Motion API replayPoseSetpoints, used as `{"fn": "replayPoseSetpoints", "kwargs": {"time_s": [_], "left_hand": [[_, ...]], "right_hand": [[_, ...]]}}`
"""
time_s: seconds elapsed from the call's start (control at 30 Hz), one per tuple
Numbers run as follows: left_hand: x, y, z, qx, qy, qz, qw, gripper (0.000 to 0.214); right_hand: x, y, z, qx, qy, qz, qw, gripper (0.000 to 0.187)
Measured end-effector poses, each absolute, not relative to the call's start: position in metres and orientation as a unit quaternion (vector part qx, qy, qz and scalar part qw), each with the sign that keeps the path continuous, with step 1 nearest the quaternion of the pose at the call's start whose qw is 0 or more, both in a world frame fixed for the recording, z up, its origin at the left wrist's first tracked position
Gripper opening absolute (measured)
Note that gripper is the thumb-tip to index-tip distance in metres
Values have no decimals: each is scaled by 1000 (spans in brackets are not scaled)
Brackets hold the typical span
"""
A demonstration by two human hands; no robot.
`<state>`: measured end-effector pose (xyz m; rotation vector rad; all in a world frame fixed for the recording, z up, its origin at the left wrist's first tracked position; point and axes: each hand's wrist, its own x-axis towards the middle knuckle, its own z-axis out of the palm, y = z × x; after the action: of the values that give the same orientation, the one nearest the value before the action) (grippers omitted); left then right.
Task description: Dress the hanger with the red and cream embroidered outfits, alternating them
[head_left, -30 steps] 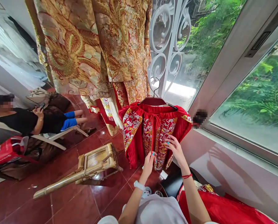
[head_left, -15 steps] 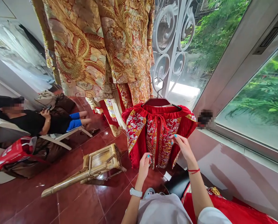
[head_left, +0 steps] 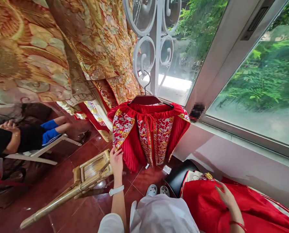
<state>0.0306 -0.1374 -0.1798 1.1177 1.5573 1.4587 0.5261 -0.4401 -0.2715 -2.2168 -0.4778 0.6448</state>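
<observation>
A red embroidered skirt hangs on a dark red hanger hooked on a white scrolled iron grille. My left hand touches the skirt's lower left pleats with fingers held together; whether it pinches the cloth I cannot make out. My right hand is down at the right, fingers spread on a red garment that lies over a black seat.
Gold embroidered robes hang at the upper left. A bamboo frame lies on the red tiled floor. A person in black top and blue shorts sits on a white chair at left. A large window fills the right.
My right hand left the hanging skirt and dropped onto the red garment at the right. My left hand shifted to the skirt's left pleats. The view swung leftward and closer.
</observation>
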Motion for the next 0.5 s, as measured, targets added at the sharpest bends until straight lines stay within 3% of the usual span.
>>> {"fn": "replayPoseSetpoints", "kwargs": {"time_s": [0.1,0.2,0.33,0.5], "left_hand": [[0,-108,-151,434,634,593,242,27],[-17,-43,-101,491,577,635,154,22],[-1,34,-50,673,480,531,188,40],[36,36,-24,707,493,495,114,58]], "right_hand": [[555,-501,-279,-903,-143,221,339,38],[572,-540,-274,-923,-123,192,310,33],[564,-554,-257,-935,-118,162,293,39],[526,-547,-229,-931,-113,154,310,45]]}}
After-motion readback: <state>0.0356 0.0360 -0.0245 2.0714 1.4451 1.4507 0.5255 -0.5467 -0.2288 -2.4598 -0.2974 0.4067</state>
